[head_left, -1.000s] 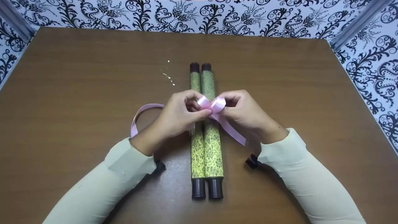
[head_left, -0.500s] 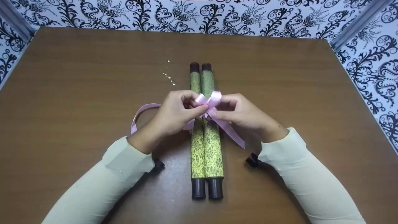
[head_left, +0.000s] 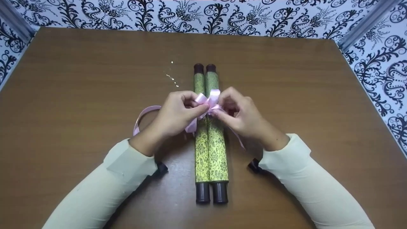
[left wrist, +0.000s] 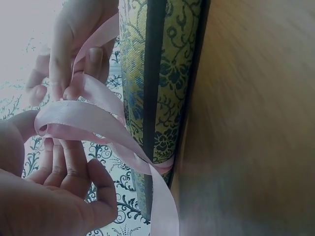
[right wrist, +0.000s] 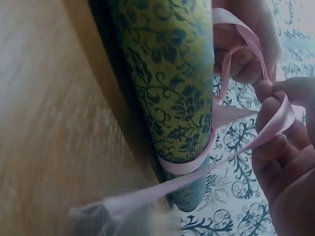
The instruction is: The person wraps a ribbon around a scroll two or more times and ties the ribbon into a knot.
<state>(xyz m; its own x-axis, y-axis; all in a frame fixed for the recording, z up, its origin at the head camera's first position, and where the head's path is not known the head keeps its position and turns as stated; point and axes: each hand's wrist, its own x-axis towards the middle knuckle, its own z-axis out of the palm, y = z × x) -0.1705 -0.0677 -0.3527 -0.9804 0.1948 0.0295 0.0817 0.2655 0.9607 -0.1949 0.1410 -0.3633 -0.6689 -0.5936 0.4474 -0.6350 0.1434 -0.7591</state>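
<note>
Two scroll-like rolls, a left one (head_left: 202, 152) and a right one (head_left: 218, 152), lie side by side, covered in yellow-green patterned cloth with dark end knobs. A pink satin ribbon (head_left: 214, 96) circles them; its band (right wrist: 183, 166) shows low in the right wrist view. Above the middle of the rolls, my left hand (head_left: 175, 111) pinches one ribbon loop (left wrist: 88, 117) between thumb and fingers. My right hand (head_left: 244, 111) pinches the ribbon beside it, thumb tip close to the crossing. Fingers partly hide that crossing. Ribbon tails hang on both sides.
The rolls rest on a brown wooden table (head_left: 95, 79). A few pale flecks (head_left: 172, 79) lie left of the rolls' far ends. Part of the ribbon curves over the table by the left wrist. Black-and-white patterned covering (head_left: 184, 16) lies beyond the table edges.
My right hand has shifted its hold, its fingers now arched higher. The right-hand loop has moved left and stands more upright. The right tail now shows edge-on. My left hand has drifted slightly left.
</note>
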